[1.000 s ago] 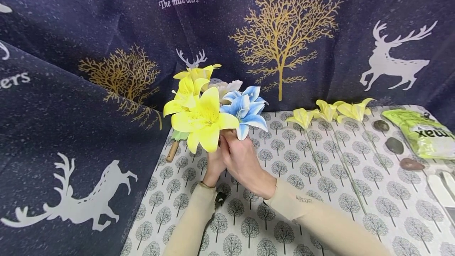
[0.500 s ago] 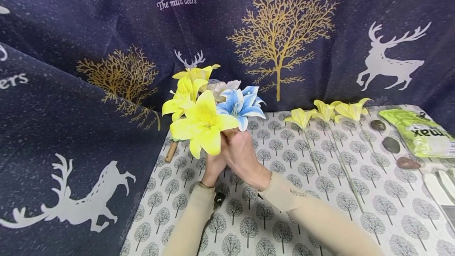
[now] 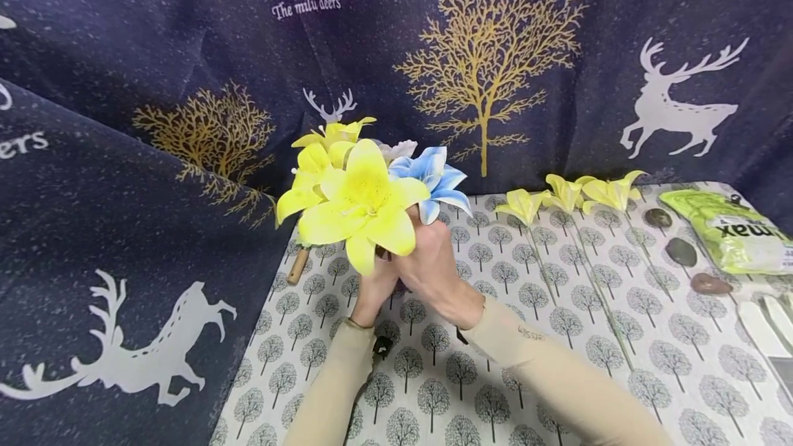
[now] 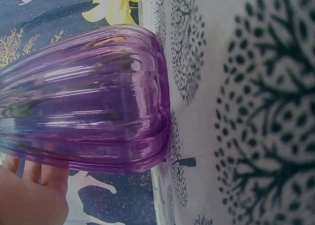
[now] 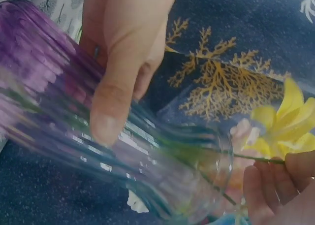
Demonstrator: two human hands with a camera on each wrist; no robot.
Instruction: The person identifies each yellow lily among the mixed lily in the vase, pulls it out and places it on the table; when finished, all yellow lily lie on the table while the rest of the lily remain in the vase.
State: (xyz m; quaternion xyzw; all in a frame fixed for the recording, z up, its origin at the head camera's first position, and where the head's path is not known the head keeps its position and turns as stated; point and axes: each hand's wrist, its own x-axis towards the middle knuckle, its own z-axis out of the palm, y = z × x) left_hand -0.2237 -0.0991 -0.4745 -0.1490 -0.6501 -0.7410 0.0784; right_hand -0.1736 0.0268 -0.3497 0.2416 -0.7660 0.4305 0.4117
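A purple, ribbed glass vase (image 4: 93, 102) stands in the left wrist view with its base at the tablecloth; bouquet and hands mostly hide it in the head view. My left hand (image 3: 376, 284) grips its side, thumb across the glass in the right wrist view. At the clear mouth my right hand (image 3: 430, 263) pinches a thin green stem (image 5: 256, 158). Green stems show inside the glass. Above the hands, yellow lilies (image 3: 365, 202) fan out at the left and front, a blue-and-white lily (image 3: 436, 179) at the right, and a pale flower (image 3: 398, 150) behind.
Several yellow lilies (image 3: 523, 205) with long stems lie on the tree-print tablecloth (image 3: 461, 367) at the right. Beyond them are dark and brown stones (image 3: 681, 252) and a green bag (image 3: 731, 226). A wooden handle (image 3: 299, 266) lies left of the bouquet, near the dark curtain (image 3: 155, 226).
The front yellow lily has shifted right and slightly down. The blue lily has turned and moved a little right, and my right hand has shifted slightly rightward. My left hand stays almost in place.
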